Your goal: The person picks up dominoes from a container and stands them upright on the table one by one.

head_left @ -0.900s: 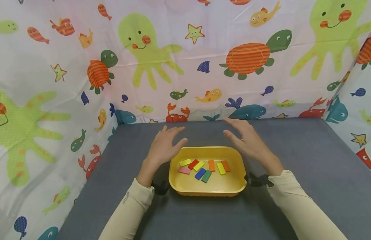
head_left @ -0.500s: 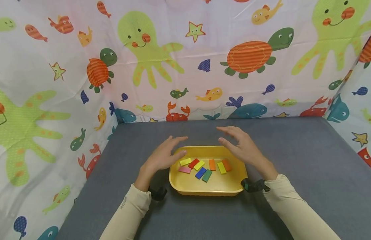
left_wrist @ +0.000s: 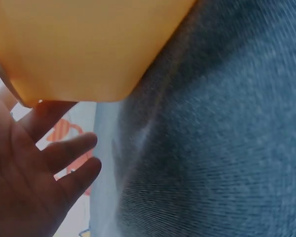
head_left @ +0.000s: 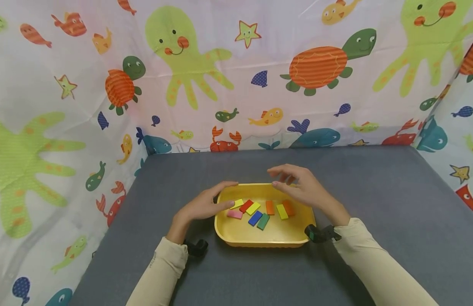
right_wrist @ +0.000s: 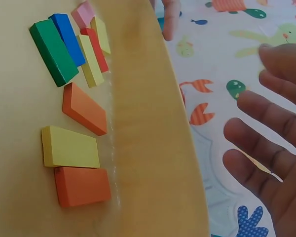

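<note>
A yellow plastic tray (head_left: 259, 236) on the dark table holds several small rectangular blocks. Among them are a green block (right_wrist: 53, 52), a blue block (head_left: 255, 218), a pink block (head_left: 235, 214) and a red block (head_left: 246, 206); the others are yellow or orange. My left hand (head_left: 201, 205) is at the tray's left end, its thumb reaching over the rim and its fingers fairly straight; whether it touches the rim I cannot tell. Over the far right rim hovers my right hand (head_left: 303, 187), fingers loosely bent, with nothing in it.
Dark grey cloth (head_left: 236, 276) covers the table around the tray. Behind and at both sides hangs a white curtain (head_left: 236, 93) printed with sea animals. Each wrist wears a black camera strap, such as the right wrist strap (head_left: 320, 233).
Both hands have come lower and closer to the tray. My left hand has moved down to its left end, and the right hand's fingers have bent a little more. The blocks lie as before.
</note>
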Demonstrator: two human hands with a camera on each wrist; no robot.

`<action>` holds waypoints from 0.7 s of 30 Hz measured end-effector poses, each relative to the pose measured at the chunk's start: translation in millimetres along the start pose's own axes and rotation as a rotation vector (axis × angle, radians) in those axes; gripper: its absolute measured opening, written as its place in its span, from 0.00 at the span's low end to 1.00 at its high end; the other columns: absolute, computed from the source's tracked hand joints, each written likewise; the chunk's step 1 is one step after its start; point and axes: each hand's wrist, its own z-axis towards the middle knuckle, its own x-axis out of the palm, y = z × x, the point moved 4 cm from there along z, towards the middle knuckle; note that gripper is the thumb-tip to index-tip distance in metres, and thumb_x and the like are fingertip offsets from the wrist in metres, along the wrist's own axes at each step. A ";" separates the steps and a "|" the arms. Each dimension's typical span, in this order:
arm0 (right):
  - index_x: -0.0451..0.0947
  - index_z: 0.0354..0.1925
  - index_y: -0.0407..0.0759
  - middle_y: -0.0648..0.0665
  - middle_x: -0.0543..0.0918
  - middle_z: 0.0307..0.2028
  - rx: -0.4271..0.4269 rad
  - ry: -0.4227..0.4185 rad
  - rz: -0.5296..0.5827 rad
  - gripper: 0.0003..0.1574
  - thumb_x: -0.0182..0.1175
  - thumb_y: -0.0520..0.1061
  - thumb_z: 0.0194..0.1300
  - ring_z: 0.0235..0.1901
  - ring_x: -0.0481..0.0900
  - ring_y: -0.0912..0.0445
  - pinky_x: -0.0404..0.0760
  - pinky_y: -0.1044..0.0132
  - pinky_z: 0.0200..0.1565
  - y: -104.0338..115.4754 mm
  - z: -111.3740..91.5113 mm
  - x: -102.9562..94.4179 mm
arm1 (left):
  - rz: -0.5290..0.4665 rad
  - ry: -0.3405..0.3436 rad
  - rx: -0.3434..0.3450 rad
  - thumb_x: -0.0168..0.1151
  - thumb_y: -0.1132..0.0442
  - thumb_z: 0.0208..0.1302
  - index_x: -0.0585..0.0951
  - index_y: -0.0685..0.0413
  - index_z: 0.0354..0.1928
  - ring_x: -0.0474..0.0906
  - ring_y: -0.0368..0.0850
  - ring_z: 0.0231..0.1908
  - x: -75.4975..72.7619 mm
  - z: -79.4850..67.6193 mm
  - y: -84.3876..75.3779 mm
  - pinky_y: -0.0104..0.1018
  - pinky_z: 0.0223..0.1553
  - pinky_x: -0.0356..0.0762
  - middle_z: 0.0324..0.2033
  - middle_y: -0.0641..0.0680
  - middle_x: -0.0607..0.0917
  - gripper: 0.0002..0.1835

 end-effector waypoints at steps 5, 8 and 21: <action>0.82 0.59 0.48 0.42 0.87 0.53 0.040 0.080 0.032 0.22 0.69 0.46 0.66 0.38 0.80 0.56 0.83 0.60 0.45 -1.9 4.0 5.0 | -0.073 0.013 -0.005 0.65 0.48 0.68 0.65 0.27 0.74 0.73 0.47 0.64 -1.3 -0.5 5.0 0.56 0.68 0.72 0.68 0.43 0.73 0.34; 0.83 0.58 0.48 0.40 0.87 0.54 0.061 0.126 0.062 0.23 0.71 0.45 0.65 0.35 0.80 0.55 0.83 0.65 0.40 -2.9 6.6 9.0 | -0.121 0.020 0.004 0.65 0.51 0.69 0.65 0.28 0.74 0.73 0.47 0.65 -1.8 -0.9 8.3 0.56 0.69 0.71 0.69 0.44 0.72 0.34; 0.83 0.57 0.42 0.39 0.87 0.51 0.090 0.302 0.099 0.21 0.69 0.43 0.66 0.28 0.74 0.53 0.75 0.69 0.31 -3.8 17.9 27.2 | -0.252 0.029 0.038 0.63 0.57 0.70 0.66 0.36 0.75 0.73 0.51 0.64 -3.4 -0.2 18.5 0.57 0.69 0.70 0.70 0.46 0.73 0.33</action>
